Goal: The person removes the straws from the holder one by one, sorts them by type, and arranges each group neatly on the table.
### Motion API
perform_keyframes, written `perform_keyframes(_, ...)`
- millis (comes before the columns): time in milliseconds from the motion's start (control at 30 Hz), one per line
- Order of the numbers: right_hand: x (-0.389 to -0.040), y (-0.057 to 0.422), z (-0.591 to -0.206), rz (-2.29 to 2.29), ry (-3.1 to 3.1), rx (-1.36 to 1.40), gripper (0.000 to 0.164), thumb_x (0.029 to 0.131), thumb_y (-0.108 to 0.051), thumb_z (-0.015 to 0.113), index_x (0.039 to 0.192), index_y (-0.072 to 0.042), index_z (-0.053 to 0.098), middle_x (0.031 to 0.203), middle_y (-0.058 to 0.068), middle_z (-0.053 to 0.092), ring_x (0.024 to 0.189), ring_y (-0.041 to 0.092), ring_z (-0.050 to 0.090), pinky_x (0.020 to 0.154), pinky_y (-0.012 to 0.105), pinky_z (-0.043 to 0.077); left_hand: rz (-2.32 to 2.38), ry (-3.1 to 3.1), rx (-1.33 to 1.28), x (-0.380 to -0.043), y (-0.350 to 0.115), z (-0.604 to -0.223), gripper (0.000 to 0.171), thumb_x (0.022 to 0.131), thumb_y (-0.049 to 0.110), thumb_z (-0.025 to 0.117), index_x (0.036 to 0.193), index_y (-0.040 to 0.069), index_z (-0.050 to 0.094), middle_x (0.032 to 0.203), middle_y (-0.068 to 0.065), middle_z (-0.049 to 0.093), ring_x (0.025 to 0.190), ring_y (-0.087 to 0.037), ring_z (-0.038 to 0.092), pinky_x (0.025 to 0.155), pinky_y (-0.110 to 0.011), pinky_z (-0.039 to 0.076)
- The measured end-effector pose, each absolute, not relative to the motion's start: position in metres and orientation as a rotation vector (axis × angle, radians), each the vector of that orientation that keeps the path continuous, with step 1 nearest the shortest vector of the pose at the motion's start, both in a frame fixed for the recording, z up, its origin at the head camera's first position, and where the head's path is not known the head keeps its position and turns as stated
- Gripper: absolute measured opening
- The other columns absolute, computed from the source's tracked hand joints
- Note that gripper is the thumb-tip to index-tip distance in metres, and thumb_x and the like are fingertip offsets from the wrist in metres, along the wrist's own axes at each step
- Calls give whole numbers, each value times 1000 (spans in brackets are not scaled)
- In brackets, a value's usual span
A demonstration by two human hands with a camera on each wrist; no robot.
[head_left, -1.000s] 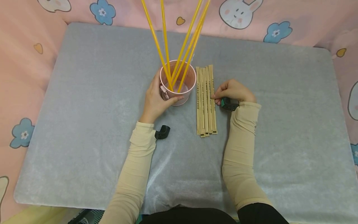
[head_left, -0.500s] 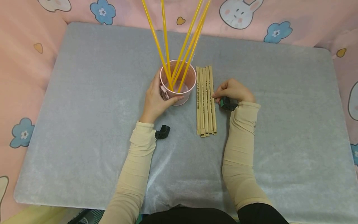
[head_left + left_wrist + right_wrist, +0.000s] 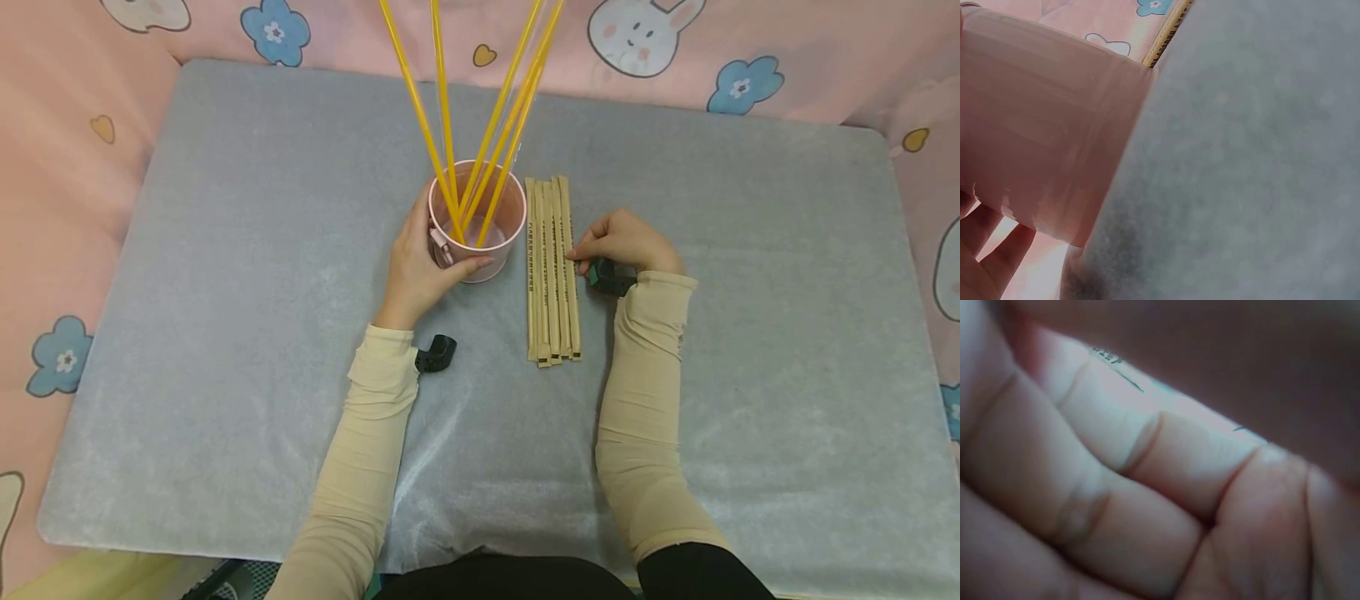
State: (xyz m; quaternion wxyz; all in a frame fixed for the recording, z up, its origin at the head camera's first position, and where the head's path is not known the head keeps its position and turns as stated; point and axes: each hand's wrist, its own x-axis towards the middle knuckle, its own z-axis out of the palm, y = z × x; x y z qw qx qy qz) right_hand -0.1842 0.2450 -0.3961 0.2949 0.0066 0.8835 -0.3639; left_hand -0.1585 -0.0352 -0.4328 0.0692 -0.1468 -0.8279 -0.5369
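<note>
Head view: left fingers (image 3: 421,210) grip a smooth pink cup (image 3: 512,217); right fingers (image 3: 594,248) touch slim tan printed packets (image 3: 551,275), pinch unclear.

The worktop (image 3: 262,250) stretches wide in front of you, its corners rounded. A grey cloth (image 3: 787,333) with a soft sheen covers it; it creases near the middle of the edge closest to you and shows a few pale streaks there. On it, a little beyond the centre, you have a pink cup (image 3: 514,207) standing upright. Just to its right lie narrow brown paper sleeves (image 3: 553,267), side by side, running away from you, printed with small dark characters, their ends slightly uneven. You cannot tell whether they touch the cup's base.
</note>
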Motion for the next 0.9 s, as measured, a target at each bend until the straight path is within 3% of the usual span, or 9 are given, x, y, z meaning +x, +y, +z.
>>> perform_keyframes(433, -186, 244, -399, -985, 2384, 9, 27, 87, -21, 68, 72, 1, 70, 59, 1, 63, 62, 13, 56, 60, 23, 42, -1615, -2488, -447, -158, -35, -432, 105, 65, 27, 88, 147, 4, 27, 140, -15, 44, 126, -24, 42, 106, -30, 31)
perform_keyframes(733, -184, 239, -396, -1263, 2380, 83, 21, 89, -9, 65, 89, 12, 64, 68, 5, 66, 59, 10, 61, 58, 23, 53, -1616, -2483, -458, -159, -35, -432, 103, 66, 26, 87, 147, 4, 27, 140, -15, 43, 127, -23, 42, 106, -29, 31)
perform_keyframes(900, -183, 237, -394, -1321, 2454, 80, 19, 87, -10, 67, 90, 8, 65, 70, 2, 66, 62, 11, 61, 59, 22, 51, -1614, -2473, -466, -159, -36, -432, 103, 66, 24, 87, 147, 3, 27, 140, -15, 44, 126, -23, 43, 106, -29, 31)
